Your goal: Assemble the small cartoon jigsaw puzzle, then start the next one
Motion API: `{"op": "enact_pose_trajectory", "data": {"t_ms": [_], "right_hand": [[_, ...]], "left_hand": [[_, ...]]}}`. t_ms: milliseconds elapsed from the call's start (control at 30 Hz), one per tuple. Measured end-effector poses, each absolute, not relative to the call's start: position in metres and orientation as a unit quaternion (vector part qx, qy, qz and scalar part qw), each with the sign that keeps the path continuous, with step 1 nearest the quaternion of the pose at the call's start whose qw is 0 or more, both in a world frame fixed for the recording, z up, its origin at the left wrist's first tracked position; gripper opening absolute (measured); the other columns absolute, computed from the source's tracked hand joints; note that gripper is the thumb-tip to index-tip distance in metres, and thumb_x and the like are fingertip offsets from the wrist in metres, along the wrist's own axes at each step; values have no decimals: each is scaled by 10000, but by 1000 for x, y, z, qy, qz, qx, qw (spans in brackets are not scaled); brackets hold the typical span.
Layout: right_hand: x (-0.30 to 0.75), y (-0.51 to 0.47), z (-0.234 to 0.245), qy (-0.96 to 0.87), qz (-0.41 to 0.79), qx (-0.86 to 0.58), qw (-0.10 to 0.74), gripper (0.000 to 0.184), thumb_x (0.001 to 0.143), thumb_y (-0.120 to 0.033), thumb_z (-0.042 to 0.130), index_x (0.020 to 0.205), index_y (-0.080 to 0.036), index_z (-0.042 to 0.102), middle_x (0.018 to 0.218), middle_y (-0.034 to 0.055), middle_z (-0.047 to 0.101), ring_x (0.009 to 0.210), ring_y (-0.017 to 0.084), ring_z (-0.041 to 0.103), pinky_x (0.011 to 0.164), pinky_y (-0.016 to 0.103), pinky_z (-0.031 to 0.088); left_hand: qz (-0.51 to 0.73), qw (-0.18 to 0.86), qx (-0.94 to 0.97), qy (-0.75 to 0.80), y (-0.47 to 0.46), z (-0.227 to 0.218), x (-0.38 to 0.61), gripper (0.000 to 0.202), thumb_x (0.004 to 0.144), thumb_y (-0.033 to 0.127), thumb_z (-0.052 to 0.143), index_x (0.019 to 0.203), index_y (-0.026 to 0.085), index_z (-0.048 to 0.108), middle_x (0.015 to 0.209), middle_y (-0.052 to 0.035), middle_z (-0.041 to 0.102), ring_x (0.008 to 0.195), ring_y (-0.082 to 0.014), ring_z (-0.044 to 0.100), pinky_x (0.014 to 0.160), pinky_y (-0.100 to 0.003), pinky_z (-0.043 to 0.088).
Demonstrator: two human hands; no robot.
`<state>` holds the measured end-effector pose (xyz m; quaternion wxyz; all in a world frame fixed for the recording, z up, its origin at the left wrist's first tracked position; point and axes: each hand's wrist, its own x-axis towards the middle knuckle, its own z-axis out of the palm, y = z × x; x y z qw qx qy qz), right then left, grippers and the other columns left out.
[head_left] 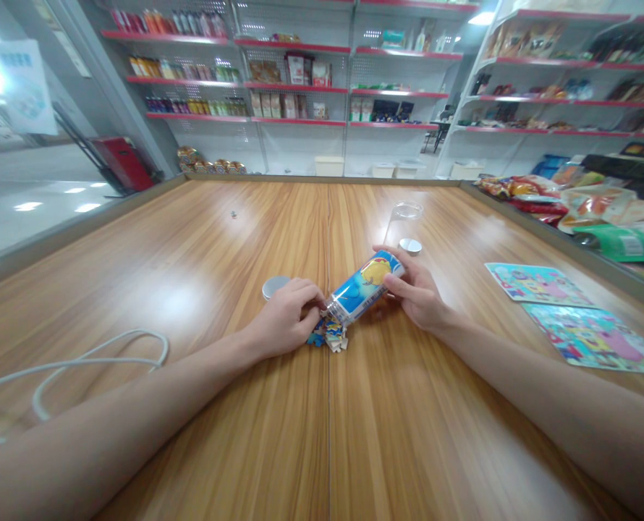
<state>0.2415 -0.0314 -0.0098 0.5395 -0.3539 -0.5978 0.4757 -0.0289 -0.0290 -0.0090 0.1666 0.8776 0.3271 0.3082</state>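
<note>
My right hand [417, 293] is wrapped round a clear plastic jar [366, 284] with a blue and yellow printed label. The jar is tilted, its mouth low and toward the left. A small heap of jigsaw puzzle pieces [333, 337] lies on the table just below that mouth. Beside the mouth my left hand [289, 318] has its fingers curled and thumb close to the fingertips, at the pieces; whatever it may pinch is hidden. A silver lid [275, 287] lies flat behind my left hand.
Beyond my right hand are an empty clear jar [403, 223] and another silver lid [410, 247]. Two colourful picture sheets [539, 284] lie at the right. A white cable [110, 360] loops at the left. Bagged goods [598, 206] border the wooden table [278, 449] on the right.
</note>
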Motion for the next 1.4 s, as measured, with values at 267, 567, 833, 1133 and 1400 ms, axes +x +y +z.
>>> {"op": "enact_pose_trajectory", "data": {"t_ms": [267, 567, 833, 1133, 1400], "right_hand": [[240, -32, -9, -568, 502, -350, 551, 554, 800, -409, 768, 1317, -301, 600, 1076, 38, 671, 824, 187, 637, 601, 264, 513], [238, -31, -8, -534, 531, -336, 566, 513, 797, -374, 774, 1282, -297, 627, 1034, 21, 651, 788, 157, 606, 576, 236, 473], [237, -31, -7, -524, 539, -332, 570, 497, 790, -366, 780, 1260, -288, 639, 1019, 23, 652, 785, 164, 598, 564, 248, 451], [235, -31, -3, -477, 578, -315, 583, 437, 779, -331, 782, 1191, -254, 657, 1008, 26, 654, 759, 151, 581, 529, 230, 431], [235, -30, -4, -468, 584, -305, 590, 426, 768, -309, 786, 1172, -251, 665, 1003, 24, 659, 753, 141, 581, 519, 223, 419]], "left_hand": [[303, 167, 877, 332, -29, -9, -29, 157, 855, 75, 523, 873, 159, 654, 875, -42, 666, 866, -188, 603, 795, -328, 466], [303, 165, 879, 329, -29, -7, -28, 157, 856, 81, 522, 871, 160, 657, 872, -43, 669, 859, -188, 602, 793, -325, 461], [300, 161, 881, 329, -30, -7, -28, 154, 860, 88, 518, 878, 162, 651, 874, -45, 665, 858, -189, 597, 787, -326, 460], [299, 151, 883, 329, -29, -7, -28, 136, 845, 77, 529, 865, 165, 630, 865, -38, 658, 855, -187, 596, 778, -319, 454], [304, 154, 881, 328, -30, -6, -27, 125, 861, 95, 530, 869, 171, 628, 880, -41, 665, 872, -191, 603, 794, -336, 464]]}}
